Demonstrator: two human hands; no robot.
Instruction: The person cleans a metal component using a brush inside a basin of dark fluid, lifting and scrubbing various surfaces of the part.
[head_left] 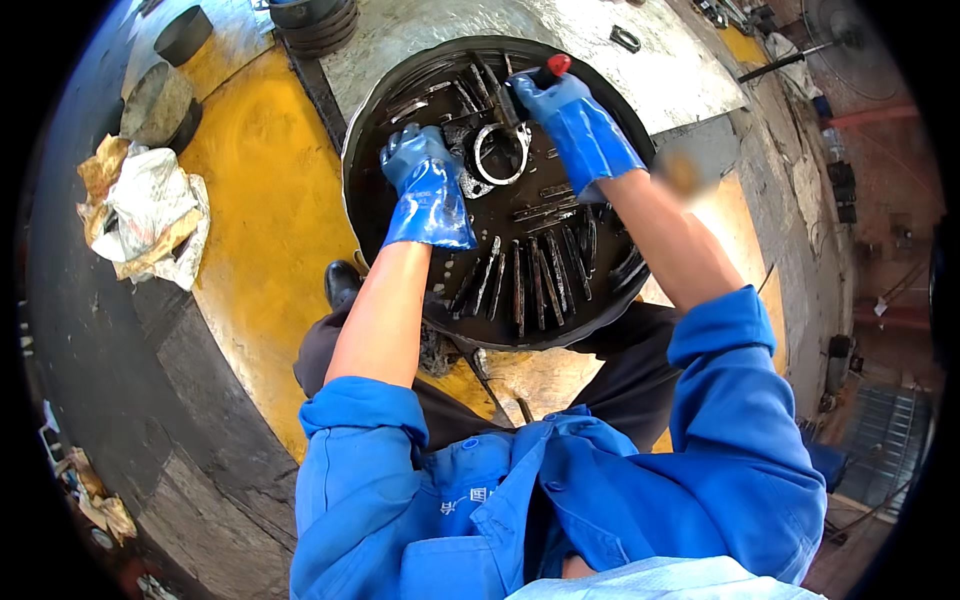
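Observation:
A large round black pan point(352, 200) holds dark liquid and many dark, narrow metal strips point(540, 275). Near its middle lies a metal ring with flanged ears point(480, 187), wet and blackened. My left hand point(415, 160), in a blue rubber glove, is at the ring's left side with its fingers curled down; what they grip is hidden. In my right hand point(550, 95), gloved the same way, is a dark tool with a red end point(557, 65). The tool's dark lower part reaches the ring's upper edge; its exact kind is unclear.
A crumpled white plastic bag point(150, 210) lies on the yellow floor sheet point(260, 180) at left, near a round metal container point(158, 105). Stacked dark rings point(315, 25) stand behind the pan. A small metal link point(625, 38) lies far right; a fan point(850, 40) stands beyond.

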